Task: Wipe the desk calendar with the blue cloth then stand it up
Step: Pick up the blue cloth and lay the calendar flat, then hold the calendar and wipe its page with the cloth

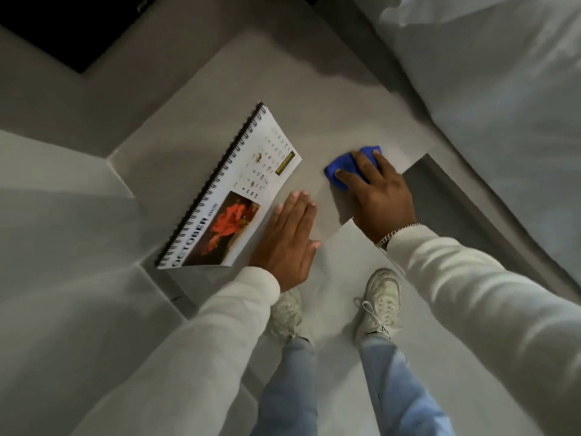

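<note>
Right hand [379, 196] presses spread fingers on the blue cloth [341, 173]; the flat desk calendar [232, 190], long axis diagonal, lies beyond the nearer, flat-open, empty left hand [284, 239].

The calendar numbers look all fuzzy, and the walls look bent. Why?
Head view: the calendar lies flat and slightly blurred, so only OCTOBER reads; the wide-angle lens bends straight edges; light is dim, with soft shadows near the left hand and right hand on the cloth.

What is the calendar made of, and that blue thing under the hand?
The desk calendar looks like smooth printed paper or card, its pages joined by a dark wire coil along one edge. The blue cloth under the right hand looks like soft fabric, maybe microfibre: it bunches and folds.
</note>
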{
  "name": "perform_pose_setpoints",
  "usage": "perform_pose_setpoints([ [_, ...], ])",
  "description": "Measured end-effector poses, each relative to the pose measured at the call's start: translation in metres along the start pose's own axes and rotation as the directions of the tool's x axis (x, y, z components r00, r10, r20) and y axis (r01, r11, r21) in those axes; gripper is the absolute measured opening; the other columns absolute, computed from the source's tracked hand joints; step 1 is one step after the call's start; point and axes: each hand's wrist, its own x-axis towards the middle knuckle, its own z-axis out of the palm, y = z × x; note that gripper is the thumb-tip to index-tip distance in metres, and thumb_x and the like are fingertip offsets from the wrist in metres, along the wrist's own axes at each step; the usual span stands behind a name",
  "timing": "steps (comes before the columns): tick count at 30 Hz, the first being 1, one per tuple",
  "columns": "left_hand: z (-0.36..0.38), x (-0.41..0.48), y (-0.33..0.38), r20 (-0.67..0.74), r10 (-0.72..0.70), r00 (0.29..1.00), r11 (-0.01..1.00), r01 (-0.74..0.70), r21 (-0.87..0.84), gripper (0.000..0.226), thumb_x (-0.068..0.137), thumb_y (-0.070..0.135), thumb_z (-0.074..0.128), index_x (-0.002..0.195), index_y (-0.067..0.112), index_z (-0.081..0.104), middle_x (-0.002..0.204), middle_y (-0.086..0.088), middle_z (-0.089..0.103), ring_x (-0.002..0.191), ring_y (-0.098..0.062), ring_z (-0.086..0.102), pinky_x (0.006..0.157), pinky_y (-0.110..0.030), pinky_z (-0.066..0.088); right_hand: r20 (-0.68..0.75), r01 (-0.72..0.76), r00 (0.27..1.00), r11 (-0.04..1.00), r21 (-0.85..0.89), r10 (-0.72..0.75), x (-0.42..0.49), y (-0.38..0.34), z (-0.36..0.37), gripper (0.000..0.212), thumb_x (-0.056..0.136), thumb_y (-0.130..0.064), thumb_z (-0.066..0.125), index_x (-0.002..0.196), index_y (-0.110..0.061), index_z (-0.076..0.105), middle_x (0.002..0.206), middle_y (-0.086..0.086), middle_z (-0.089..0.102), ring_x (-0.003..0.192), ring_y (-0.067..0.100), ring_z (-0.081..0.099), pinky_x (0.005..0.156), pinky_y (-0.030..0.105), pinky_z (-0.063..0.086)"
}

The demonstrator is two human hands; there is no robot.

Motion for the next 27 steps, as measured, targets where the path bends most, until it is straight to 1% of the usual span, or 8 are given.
perform_pose_setpoints([
  [3, -0.036, -0.022, 0.009, -0.082, 0.106, 0.991, 0.990, -0.112, -0.082, 0.063, 0.095, 0.032, 0.035, 0.149, 0.002, 0.026, 0.162, -0.017, 0.018, 0.153, -0.030, 0.010, 0.124, -0.051, 0.016, -0.016, -0.078, 0.997, 0.983, 0.167, 0.082, -0.026, -0.018, -0.003, 0.046, 0.076, 0.002, 0.063, 0.119, -0.012, 0.064, 0.138, 0.021, 0.054, 0.123, 0.052, 0.048, 0.095, 0.060, 0.048],
  [5, -0.060, -0.035, 0.007, -0.182, 0.188, 0.965, 0.979, -0.199, -0.041, 0.061, 0.095, 0.029, 0.039, 0.149, 0.003, 0.028, 0.161, -0.017, 0.023, 0.153, -0.029, 0.011, 0.124, -0.051, 0.013, -0.037, -0.144, 0.986, 0.940, 0.309, 0.163, -0.038, -0.035, -0.003, 0.045, 0.076, 0.003, 0.064, 0.119, -0.013, 0.065, 0.138, 0.020, 0.055, 0.123, 0.049, 0.050, 0.102, 0.057, 0.046],
  [9, -0.113, -0.039, -0.023, -0.310, 0.196, 0.930, 0.981, -0.181, 0.077, 0.063, 0.097, 0.034, 0.034, 0.152, 0.007, 0.018, 0.163, -0.013, 0.013, 0.154, -0.029, 0.002, 0.125, -0.049, 0.003, -0.098, -0.214, 0.942, 0.800, 0.560, 0.320, -0.052, -0.062, 0.001, 0.037, 0.086, -0.008, 0.065, 0.122, -0.018, 0.063, 0.140, 0.014, 0.054, 0.121, 0.036, 0.057, 0.101, 0.044, 0.048],
  [13, -0.143, -0.019, -0.057, -0.199, 0.209, 0.957, 0.962, -0.166, 0.216, 0.072, 0.097, 0.046, 0.030, 0.153, 0.007, 0.008, 0.164, -0.012, 0.001, 0.153, -0.027, -0.008, 0.125, -0.049, -0.001, -0.114, -0.193, 0.900, 0.619, 0.761, 0.421, -0.052, -0.087, 0.003, 0.038, 0.089, -0.013, 0.065, 0.126, -0.020, 0.060, 0.140, 0.013, 0.054, 0.127, 0.024, 0.054, 0.106, 0.042, 0.047],
  [17, -0.145, -0.009, -0.074, -0.075, 0.160, 0.984, 0.978, -0.147, 0.150, 0.080, 0.094, 0.051, 0.031, 0.153, 0.004, 0.004, 0.165, -0.013, -0.003, 0.153, -0.026, -0.011, 0.123, -0.059, 0.007, -0.092, -0.205, 0.858, 0.500, 0.841, 0.505, -0.039, -0.106, 0.005, 0.040, 0.089, -0.015, 0.065, 0.128, -0.019, 0.058, 0.136, 0.014, 0.057, 0.127, 0.024, 0.054, 0.106, 0.040, 0.047],
  [20, -0.144, -0.008, -0.075, -0.063, 0.173, 0.983, 0.979, -0.165, 0.119, 0.082, 0.094, 0.054, 0.028, 0.153, 0.003, 0.002, 0.165, -0.014, -0.004, 0.153, -0.025, -0.011, 0.124, -0.057, 0.004, -0.070, -0.222, 0.811, 0.416, 0.882, 0.580, -0.022, -0.116, 0.007, 0.041, 0.090, -0.018, 0.063, 0.131, -0.019, 0.055, 0.136, 0.011, 0.058, 0.124, 0.022, 0.056, 0.105, 0.029, 0.044],
  [24, -0.141, -0.008, -0.075, -0.065, 0.188, 0.980, 0.978, -0.181, 0.100, 0.083, 0.094, 0.060, 0.020, 0.153, 0.006, -0.001, 0.164, -0.009, -0.008, 0.153, -0.021, -0.013, 0.124, -0.053, -0.002, -0.055, -0.158, 0.735, 0.249, 0.956, 0.676, 0.001, -0.140, 0.009, 0.039, 0.092, -0.016, 0.060, 0.130, -0.013, 0.055, 0.125, 0.013, 0.066, 0.100, 0.020, 0.065, 0.091, 0.027, 0.055],
  [27, -0.141, -0.008, -0.075, -0.070, 0.206, 0.976, 0.977, -0.201, 0.073, 0.083, 0.094, 0.061, 0.018, 0.152, 0.005, -0.001, 0.163, -0.005, -0.009, 0.153, -0.020, -0.012, 0.124, -0.054, -0.002, 0.015, -0.127, 0.735, 0.116, 0.985, 0.678, 0.004, -0.165, 0.014, 0.039, 0.092, -0.015, 0.060, 0.131, -0.012, 0.054, 0.131, 0.014, 0.062, 0.111, 0.018, 0.062, 0.097, 0.032, 0.054],
])
